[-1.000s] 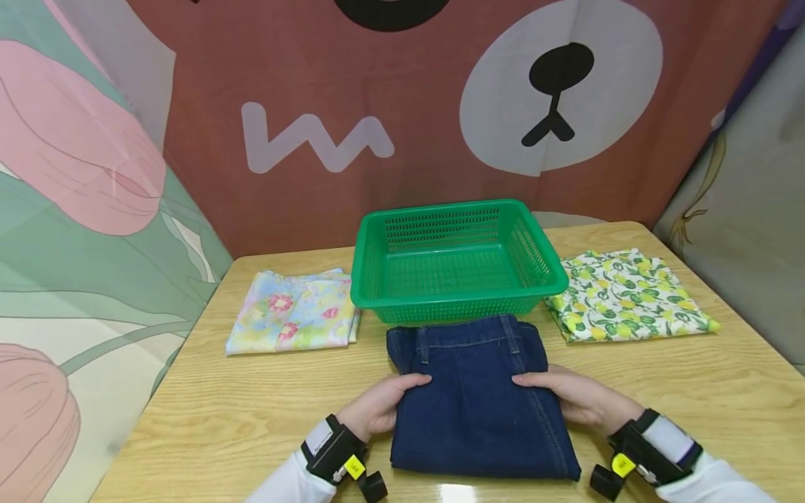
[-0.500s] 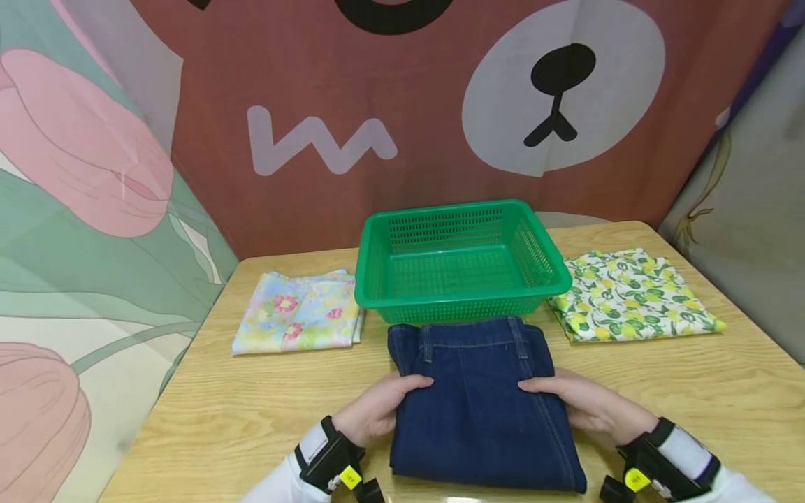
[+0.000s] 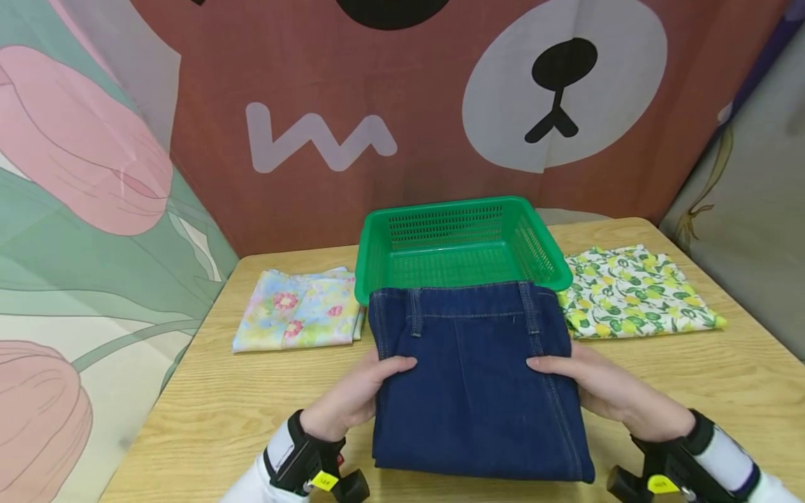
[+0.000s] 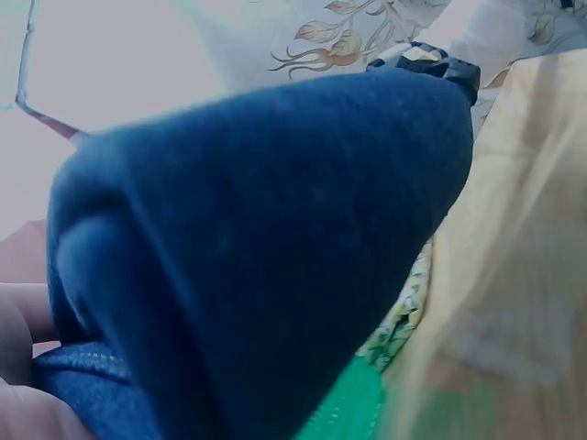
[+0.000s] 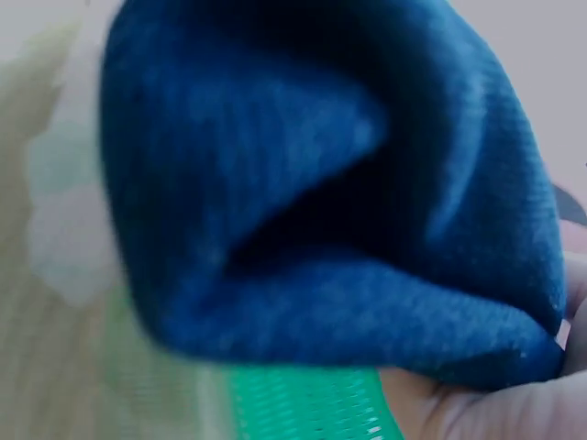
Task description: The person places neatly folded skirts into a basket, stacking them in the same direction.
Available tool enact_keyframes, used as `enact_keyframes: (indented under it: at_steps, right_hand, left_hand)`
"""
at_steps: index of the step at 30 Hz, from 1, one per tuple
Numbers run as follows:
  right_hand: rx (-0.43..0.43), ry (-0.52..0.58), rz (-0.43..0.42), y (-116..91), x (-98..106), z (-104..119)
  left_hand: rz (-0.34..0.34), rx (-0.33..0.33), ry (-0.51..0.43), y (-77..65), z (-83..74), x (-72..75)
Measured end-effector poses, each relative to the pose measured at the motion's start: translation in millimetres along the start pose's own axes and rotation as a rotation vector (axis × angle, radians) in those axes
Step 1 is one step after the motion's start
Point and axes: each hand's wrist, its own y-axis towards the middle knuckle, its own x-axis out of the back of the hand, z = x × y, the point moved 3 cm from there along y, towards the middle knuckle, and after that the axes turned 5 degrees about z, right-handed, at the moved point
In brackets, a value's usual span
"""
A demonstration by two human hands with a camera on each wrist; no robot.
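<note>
Folded dark blue jeans (image 3: 472, 391) fill the middle of the head view, waistband with belt loops toward the far side. My left hand (image 3: 355, 391) grips their left edge, thumb on top and the other fingers hidden beneath. On the opposite edge my right hand (image 3: 610, 384) holds them the same way. Their waistband overlaps the front wall of a green plastic basket (image 3: 465, 209), whose visible inside is bare. In the left wrist view the folded denim (image 4: 266, 220) hangs over the table; the right wrist view shows its folded layers (image 5: 321, 302) from the side.
A pastel flowered folded cloth (image 3: 302, 314) lies left of the basket. To its right is a folded lemon-print cloth (image 3: 635, 293). The wooden table (image 3: 251, 412) ends at the back against a brown bear-patterned hanging (image 3: 428, 126).
Both hands have lifted the jeans off the table toward the head camera, so the waistband now covers the basket's front. The basket and the two cloths stay in place.
</note>
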Motion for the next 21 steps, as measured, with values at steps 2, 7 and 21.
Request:
enact_keyframes:
  at_steps: [2,7,21]
  right_hand:
    - [0.006,-0.029,-0.058,1,-1,8]
    - [0.054,-0.058,-0.21,10,-3,26]
    - [0.238,-0.151,-0.419,36,0,73]
  left_hand:
    - [-0.043,-0.02,0.025,2.1,-4.6,1.1]
    - [-0.244,-0.092,0.094,14.3,-16.6,8.0]
    - [-0.492,-0.307,0.359,42.3,-55.8,27.7]
